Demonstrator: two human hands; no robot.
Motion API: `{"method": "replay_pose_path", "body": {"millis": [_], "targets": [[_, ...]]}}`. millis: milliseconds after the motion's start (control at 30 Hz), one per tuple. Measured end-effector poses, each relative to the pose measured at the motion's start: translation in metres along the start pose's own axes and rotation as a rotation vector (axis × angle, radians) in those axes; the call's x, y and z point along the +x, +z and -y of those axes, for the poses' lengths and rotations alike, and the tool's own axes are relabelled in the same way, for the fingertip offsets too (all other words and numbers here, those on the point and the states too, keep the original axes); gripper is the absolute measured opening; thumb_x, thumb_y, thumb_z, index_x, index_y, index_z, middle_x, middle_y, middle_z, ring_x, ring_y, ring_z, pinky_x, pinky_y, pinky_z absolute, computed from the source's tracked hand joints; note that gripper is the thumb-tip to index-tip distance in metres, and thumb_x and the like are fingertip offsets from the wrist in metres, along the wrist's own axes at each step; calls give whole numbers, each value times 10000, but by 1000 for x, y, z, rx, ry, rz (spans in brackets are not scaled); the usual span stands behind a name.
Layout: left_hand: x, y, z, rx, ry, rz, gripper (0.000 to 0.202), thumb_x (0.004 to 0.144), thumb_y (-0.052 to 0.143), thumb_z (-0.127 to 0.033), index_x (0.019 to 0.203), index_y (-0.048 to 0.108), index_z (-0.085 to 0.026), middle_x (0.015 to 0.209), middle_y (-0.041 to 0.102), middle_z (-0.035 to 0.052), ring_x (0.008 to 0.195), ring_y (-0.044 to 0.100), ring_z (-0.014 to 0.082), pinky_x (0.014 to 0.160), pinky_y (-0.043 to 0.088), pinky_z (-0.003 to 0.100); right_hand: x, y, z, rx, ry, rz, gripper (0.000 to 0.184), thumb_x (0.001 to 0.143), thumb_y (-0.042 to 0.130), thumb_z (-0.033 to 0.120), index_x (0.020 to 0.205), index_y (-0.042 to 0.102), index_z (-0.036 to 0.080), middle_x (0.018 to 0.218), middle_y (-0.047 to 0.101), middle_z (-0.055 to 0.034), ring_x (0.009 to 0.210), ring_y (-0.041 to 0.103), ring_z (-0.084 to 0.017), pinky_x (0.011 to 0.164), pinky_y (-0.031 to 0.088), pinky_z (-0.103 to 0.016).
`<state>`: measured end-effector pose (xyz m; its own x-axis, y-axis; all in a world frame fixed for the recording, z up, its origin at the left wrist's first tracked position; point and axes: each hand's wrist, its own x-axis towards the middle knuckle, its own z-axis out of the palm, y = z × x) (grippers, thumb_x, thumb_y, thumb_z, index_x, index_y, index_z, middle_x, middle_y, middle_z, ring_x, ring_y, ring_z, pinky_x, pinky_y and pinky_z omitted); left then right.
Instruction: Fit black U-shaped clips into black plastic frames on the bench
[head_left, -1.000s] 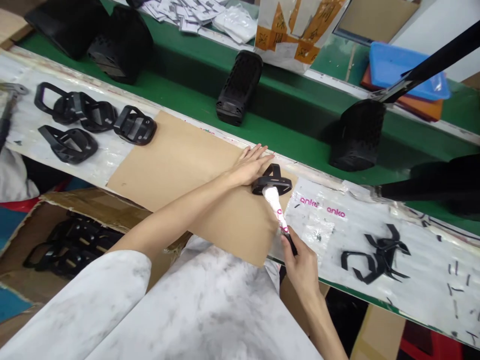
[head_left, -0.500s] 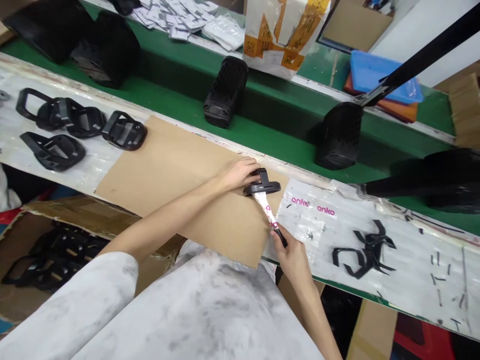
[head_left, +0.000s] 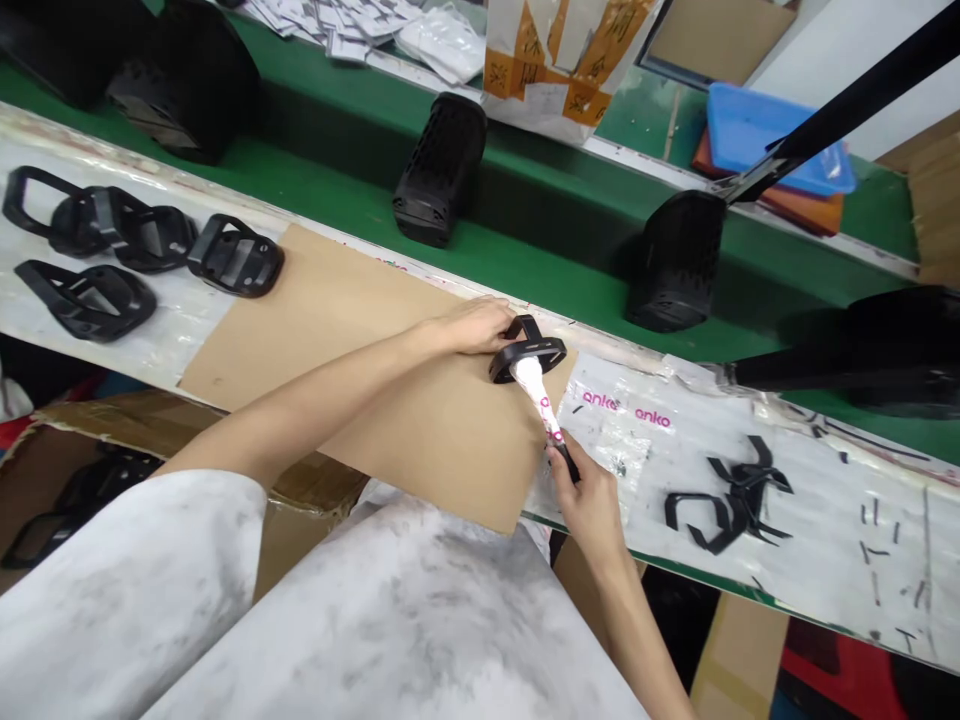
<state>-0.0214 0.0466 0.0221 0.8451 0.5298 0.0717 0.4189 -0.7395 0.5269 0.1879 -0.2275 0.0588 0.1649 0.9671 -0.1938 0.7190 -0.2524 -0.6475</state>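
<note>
My left hand (head_left: 484,325) is closed on the far left side of a black plastic part (head_left: 555,352) with a rounded base and an upright loop. The part is held tilted over a sheet of brown cardboard (head_left: 360,360). In my right hand (head_left: 592,490) is a tool (head_left: 545,405) wrapped in white plastic with pink letters, gripped by its dark handle. Its rounded white end touches or overlaps the near side of the part; I cannot tell which.
Several similar black parts (head_left: 236,258) lie left of the cardboard, more in an open carton (head_left: 157,405) below. Thin black strips (head_left: 742,500) lie on the right. Behind, black housings (head_left: 442,170) stand on a green conveyor belt (head_left: 330,195). A taped box (head_left: 555,75) and blue tray (head_left: 772,140) are farther back.
The black part has tipped, so more of its base faces me. The wrapped end of the tool has moved up against it. My view has shifted slightly.
</note>
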Motion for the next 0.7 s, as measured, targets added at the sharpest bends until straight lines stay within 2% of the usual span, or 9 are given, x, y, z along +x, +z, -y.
{"method": "replay_pose_path", "body": {"millis": [67,167,233,333,433,567,633,700], "targets": [[7,-7,4,36,-25,23,213,937,666,-365,808,695,-198,835,678,84,881,608,268,826,412,370,5,0,3,-15,0,51,564,1075,471,511,1409,731,138,910,825,-107,740,747,-292,748,584,-384],[14,-13,6,98,-57,-38,226,894,746,-418,865,707,-198,977,681,103,995,611,299,876,399,383,13,-1,9,-22,3,100,530,1081,475,496,1423,727,179,900,826,-93,730,749,-282,747,571,-369],[15,-14,5,110,-47,-77,203,916,736,-399,888,716,-198,986,691,105,1018,621,306,881,402,389,17,-1,12,-21,6,97,525,1078,481,489,1430,725,186,897,828,-93,708,744,-280,734,568,-367],[5,-12,0,116,-37,-102,200,1001,639,-364,942,731,-197,918,717,95,927,659,279,800,417,367,18,-1,14,-15,10,80,525,1074,482,480,1435,722,185,906,834,-94,705,744,-284,723,573,-371],[-10,-11,-5,98,-35,-126,236,1046,563,-352,1011,738,-197,945,746,98,872,684,250,742,431,341,14,-4,12,-3,14,87,530,1081,479,495,1444,716,189,1031,847,-106,772,763,-291,762,593,-384],[-19,-8,-2,-22,-27,-101,213,1012,562,-286,884,705,-194,916,748,102,854,685,242,754,461,334,4,-5,9,26,12,95,548,1074,508,538,1464,705,206,1203,828,-115,950,791,-331,827,622,-414],[-17,-4,2,-86,-14,-123,220,984,591,-297,801,661,-197,892,736,106,866,678,247,797,473,347,1,-3,9,42,10,89,574,1082,502,524,1560,619,228,1296,800,-114,1065,787,-338,845,629,-409],[-14,0,6,-125,-34,-180,257,972,635,-383,790,640,-202,906,733,104,906,673,258,845,473,365,0,-1,10,59,-11,96,593,1100,479,480,1649,501,257,1442,730,-105,1191,759,-325,901,623,-399]]}}
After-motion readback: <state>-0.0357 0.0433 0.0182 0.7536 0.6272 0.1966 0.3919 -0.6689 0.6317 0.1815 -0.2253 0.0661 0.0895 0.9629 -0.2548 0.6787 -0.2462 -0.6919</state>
